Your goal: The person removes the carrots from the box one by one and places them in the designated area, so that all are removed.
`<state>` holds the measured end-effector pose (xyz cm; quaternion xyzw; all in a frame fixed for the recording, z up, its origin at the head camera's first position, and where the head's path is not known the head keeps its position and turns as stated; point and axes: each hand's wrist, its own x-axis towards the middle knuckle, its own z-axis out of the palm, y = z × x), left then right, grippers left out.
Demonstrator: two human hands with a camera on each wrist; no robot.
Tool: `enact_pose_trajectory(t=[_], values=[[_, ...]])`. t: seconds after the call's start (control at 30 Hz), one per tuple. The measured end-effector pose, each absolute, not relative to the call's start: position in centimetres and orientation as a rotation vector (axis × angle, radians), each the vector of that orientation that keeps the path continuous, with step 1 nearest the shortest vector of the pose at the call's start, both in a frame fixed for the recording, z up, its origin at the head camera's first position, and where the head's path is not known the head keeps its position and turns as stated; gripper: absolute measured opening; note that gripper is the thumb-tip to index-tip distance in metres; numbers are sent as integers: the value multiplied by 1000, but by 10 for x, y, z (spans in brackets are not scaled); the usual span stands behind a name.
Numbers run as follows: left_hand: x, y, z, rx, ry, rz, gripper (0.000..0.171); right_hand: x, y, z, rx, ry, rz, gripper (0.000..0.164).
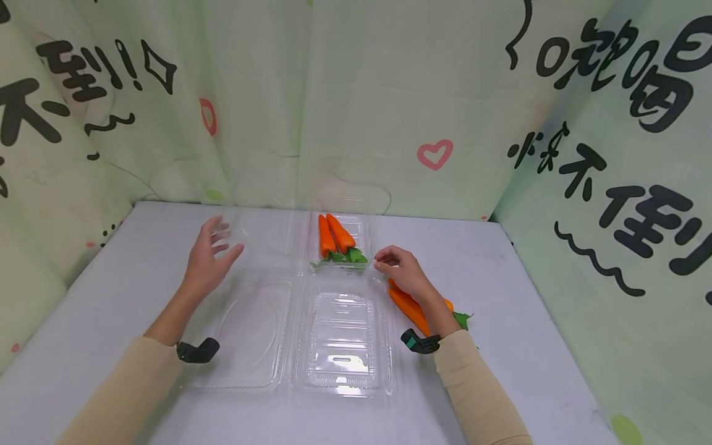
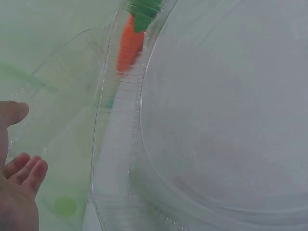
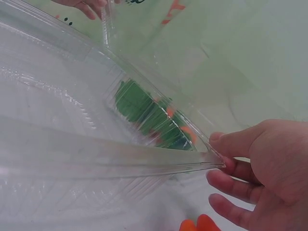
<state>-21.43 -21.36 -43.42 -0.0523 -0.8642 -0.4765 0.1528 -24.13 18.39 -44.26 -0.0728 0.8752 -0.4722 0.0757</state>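
At a corner of a clear plastic clamshell container [image 1: 347, 386], my right hand [image 1: 402, 269] pinches the edge between thumb and fingers, as the right wrist view shows. Two orange carrots with green leaves [image 1: 340, 235] lie in the far half of this container. My left hand [image 1: 208, 259] is held up beside a second clear plastic clamshell container [image 1: 250, 380], thumb and fingers apart. Its fingertips are close to that clear plastic, and whether they touch it I cannot tell. More orange carrots [image 1: 408, 307] lie on the table under my right wrist, partly hidden by it.
The white table [image 1: 545, 371] is bounded at the back and sides by a pale green curtain [image 1: 356, 111] with black lettering and pink hearts. The two containers lie open side by side, and their transparent rims are hard to make out.
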Motion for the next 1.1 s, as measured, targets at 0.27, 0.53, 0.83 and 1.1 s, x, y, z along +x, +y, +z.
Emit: enact_pose_trajectory(t=[0.27,0.53,0.83,1.1], values=[[-213,-219,-440,-97,-2531,-1372,70,-241,184,-443,-221,2622,-1410,22],[-213,-223,-444,-77,-2541,-1396,70,-241,184,-443,-195,2621,-1391,21],[-209,-225,-445,-66,-2559,-1390,68,-242,184,-442,-200,2620,-1394,21],[-206,-230,-448,-34,-2615,-1309,55,-241,184,-443,-202,2630,-1389,21]])
